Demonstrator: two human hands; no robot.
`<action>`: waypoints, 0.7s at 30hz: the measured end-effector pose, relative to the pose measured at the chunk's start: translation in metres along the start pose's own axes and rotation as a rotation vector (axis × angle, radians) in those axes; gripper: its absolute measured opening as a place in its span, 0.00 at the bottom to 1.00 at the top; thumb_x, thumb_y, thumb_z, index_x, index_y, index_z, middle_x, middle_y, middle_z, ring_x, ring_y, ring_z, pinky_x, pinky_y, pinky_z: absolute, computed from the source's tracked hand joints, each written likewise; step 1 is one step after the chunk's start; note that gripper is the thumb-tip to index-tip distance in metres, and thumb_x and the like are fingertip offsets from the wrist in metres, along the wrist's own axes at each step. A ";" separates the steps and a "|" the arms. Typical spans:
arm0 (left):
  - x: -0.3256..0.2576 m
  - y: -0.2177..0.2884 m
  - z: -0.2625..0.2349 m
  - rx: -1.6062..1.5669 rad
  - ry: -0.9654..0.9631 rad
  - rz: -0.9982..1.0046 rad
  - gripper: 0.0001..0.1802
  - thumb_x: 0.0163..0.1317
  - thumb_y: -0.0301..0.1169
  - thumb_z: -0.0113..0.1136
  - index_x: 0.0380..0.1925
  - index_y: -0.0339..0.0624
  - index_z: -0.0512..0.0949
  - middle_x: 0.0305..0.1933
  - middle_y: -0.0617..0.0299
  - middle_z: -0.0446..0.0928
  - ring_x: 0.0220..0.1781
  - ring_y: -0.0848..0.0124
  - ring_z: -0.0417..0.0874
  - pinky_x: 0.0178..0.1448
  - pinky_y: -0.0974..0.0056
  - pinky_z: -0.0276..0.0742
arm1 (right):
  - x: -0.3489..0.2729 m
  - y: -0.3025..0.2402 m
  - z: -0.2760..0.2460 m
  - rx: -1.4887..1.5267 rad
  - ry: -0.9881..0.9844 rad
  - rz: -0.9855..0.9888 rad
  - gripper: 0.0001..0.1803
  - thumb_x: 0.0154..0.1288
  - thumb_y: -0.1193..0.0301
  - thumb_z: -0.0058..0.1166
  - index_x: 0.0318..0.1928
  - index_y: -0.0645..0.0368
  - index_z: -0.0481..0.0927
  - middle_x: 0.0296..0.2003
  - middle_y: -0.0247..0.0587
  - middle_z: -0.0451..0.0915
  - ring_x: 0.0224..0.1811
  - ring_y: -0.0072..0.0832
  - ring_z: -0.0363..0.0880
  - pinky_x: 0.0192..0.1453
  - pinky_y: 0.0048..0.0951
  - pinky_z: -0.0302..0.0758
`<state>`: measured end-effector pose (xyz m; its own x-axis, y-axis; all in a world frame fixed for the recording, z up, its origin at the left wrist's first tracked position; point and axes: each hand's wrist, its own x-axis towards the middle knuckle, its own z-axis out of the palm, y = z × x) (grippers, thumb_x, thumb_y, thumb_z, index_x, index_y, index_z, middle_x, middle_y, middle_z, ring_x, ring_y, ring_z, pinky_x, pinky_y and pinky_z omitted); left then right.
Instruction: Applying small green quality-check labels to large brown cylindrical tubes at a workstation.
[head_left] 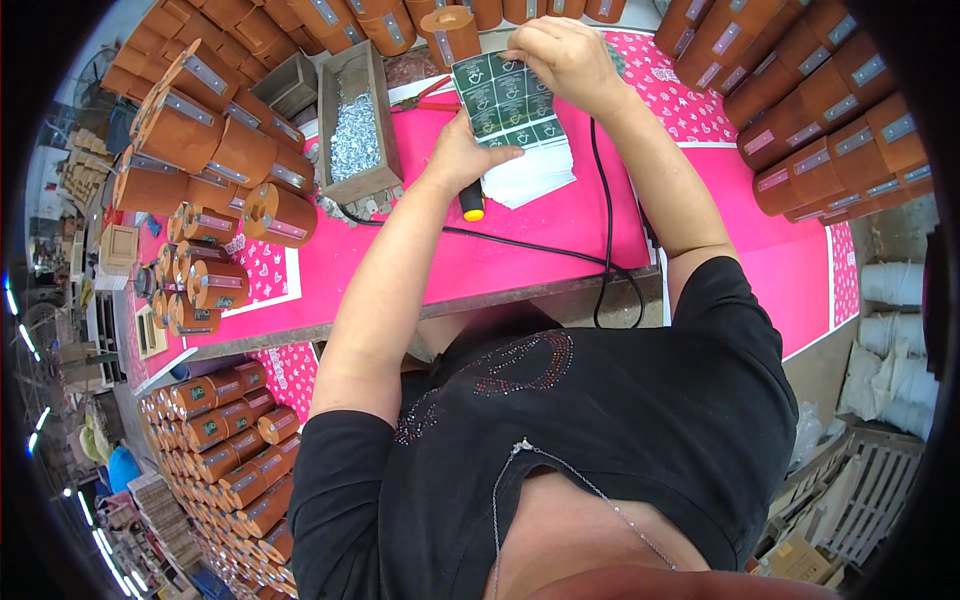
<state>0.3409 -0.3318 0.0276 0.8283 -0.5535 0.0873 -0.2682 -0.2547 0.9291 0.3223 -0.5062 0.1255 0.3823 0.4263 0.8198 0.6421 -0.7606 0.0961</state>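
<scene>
pink table (520, 250) (brown pots (810, 110) stacked around); both hands' fingers clamped on green sticker sheet (505, 95).

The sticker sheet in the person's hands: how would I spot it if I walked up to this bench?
Find the pink table ringed by stacked brown cylinders. At its far middle, both hands hold up a dark green sticker sheet, the left hand at its lower edge, the right hand at its top. Its grid of square labels sets it apart from the white sheets beneath.
</scene>
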 end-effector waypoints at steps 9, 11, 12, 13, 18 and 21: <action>-0.008 0.020 -0.029 -0.218 -0.069 0.056 0.46 0.35 0.30 0.69 0.56 0.35 0.55 0.55 0.55 0.67 0.59 0.64 0.64 0.61 0.62 0.58 | 0.118 -0.012 -0.082 0.445 0.306 0.215 0.03 0.55 0.76 0.50 0.27 0.61 0.70 0.20 0.30 0.69 0.23 0.15 0.66 0.26 0.16 0.64; -0.031 0.031 -0.053 -0.621 -0.024 0.049 0.46 0.39 0.30 0.67 0.59 0.41 0.52 0.60 0.56 0.60 0.61 0.63 0.60 0.62 0.59 0.56 | 0.116 -0.037 -0.078 0.469 0.102 0.378 0.04 0.54 0.76 0.51 0.30 0.61 0.70 0.22 0.31 0.70 0.24 0.14 0.67 0.27 0.16 0.65; -0.045 0.038 -0.070 -0.880 0.013 -0.085 0.44 0.43 0.36 0.65 0.60 0.45 0.51 0.58 0.56 0.61 0.60 0.64 0.61 0.62 0.59 0.58 | 0.112 -0.049 -0.077 0.529 -0.057 0.430 0.05 0.54 0.75 0.51 0.32 0.61 0.71 0.22 0.31 0.72 0.24 0.15 0.68 0.28 0.18 0.66; -0.064 0.044 -0.090 -1.158 -0.248 0.133 0.43 0.45 0.41 0.64 0.59 0.44 0.53 0.58 0.55 0.61 0.59 0.64 0.63 0.61 0.57 0.59 | 0.112 -0.061 -0.066 0.561 -0.077 0.237 0.05 0.54 0.75 0.50 0.33 0.61 0.71 0.21 0.33 0.73 0.23 0.18 0.69 0.28 0.22 0.67; -0.146 0.061 -0.116 -1.073 -0.151 0.071 0.38 0.46 0.38 0.64 0.55 0.37 0.58 0.53 0.56 0.66 0.52 0.70 0.70 0.54 0.62 0.68 | 0.106 -0.120 -0.020 0.648 -0.396 0.262 0.09 0.54 0.74 0.50 0.37 0.60 0.69 0.20 0.47 0.72 0.25 0.36 0.75 0.32 0.30 0.71; -0.195 0.057 -0.104 -0.627 0.130 -0.111 0.22 0.45 0.21 0.61 0.44 0.34 0.70 0.41 0.58 0.75 0.43 0.70 0.76 0.50 0.65 0.70 | 0.099 -0.153 0.025 0.753 -0.355 0.230 0.10 0.52 0.75 0.55 0.37 0.58 0.72 0.27 0.37 0.76 0.32 0.24 0.77 0.36 0.24 0.72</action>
<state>0.2151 -0.1554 0.1007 0.8979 -0.4399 -0.0154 0.1281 0.2277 0.9653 0.2784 -0.3356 0.1778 0.6610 0.5249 0.5362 0.7449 -0.3729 -0.5533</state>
